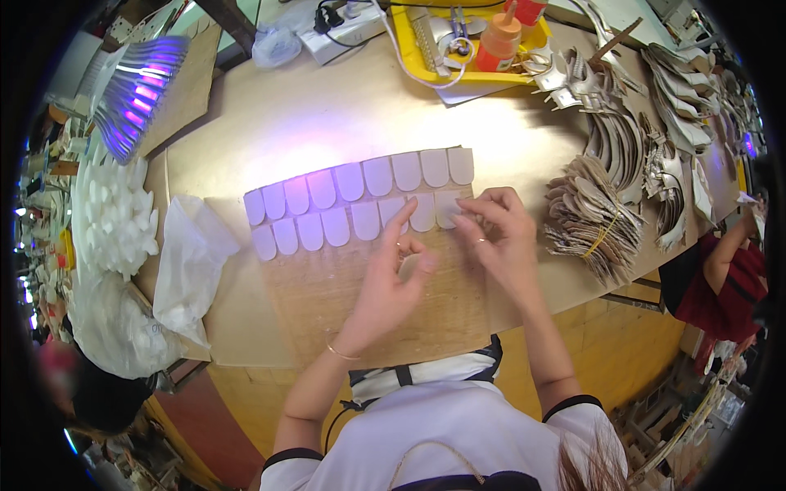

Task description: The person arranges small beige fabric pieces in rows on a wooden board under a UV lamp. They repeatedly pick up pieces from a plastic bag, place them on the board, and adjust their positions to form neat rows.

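Note:
Two rows of pale, round-ended flat pieces lie along the far part of a brown board [368,319], an upper row [350,182] and a lower row [336,227]. My right hand [509,241] pinches at the edge of the end piece [447,209] on the right of the lower row. Over the same row, my left hand [385,286] stretches its index finger across a piece, partly hiding it. Its thumb and other fingers curl in around something pale, too covered to make out.
A yellow tray [393,37] with an orange-topped bottle [498,41] stands at the back. Bundled curved pieces [594,217] lie to the right. On the left are a plastic bag [190,262], white foam-like pieces [119,213] and stacked grey strips [139,98]. Another person [725,282] is at far right.

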Motion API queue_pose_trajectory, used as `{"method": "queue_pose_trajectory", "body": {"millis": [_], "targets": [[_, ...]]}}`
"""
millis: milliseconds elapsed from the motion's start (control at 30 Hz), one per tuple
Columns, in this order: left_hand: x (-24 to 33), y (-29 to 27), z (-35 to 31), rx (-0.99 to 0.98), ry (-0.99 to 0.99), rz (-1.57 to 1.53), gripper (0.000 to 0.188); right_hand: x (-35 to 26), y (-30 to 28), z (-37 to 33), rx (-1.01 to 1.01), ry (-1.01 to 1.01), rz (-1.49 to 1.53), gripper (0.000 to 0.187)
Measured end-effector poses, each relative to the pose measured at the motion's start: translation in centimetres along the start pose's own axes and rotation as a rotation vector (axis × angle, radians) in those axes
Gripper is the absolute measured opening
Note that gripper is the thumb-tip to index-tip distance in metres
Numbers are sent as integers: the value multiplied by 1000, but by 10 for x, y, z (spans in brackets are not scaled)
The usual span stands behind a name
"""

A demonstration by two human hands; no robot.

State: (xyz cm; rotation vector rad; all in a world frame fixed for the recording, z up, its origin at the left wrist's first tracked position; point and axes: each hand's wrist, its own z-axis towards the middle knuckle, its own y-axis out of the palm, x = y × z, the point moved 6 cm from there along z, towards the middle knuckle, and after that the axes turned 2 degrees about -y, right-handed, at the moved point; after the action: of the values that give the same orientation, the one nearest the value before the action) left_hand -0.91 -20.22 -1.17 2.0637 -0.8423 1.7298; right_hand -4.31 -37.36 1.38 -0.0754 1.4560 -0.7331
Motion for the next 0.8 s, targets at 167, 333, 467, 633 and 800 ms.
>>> {"method": "queue_pose_trajectory", "body": {"millis": [167,333,467,633,800], "targets": [[7,7,-8,-205,-278,-710,91,-28,-1,-13,-324,15,266,27],[17,18,-8,-209,-248,-671,84,-40,11,-27,-358,45,345,20],[8,22,-7,-216,-203,-549,71,-21,-4,-16,-282,206,461,10],[14,32,-5,-36,148,445,59,25,-25,26,-313,303,136,13],[15,50,6,-84,104,707,56,35,-16,42,-374,202,-57,15]]}}
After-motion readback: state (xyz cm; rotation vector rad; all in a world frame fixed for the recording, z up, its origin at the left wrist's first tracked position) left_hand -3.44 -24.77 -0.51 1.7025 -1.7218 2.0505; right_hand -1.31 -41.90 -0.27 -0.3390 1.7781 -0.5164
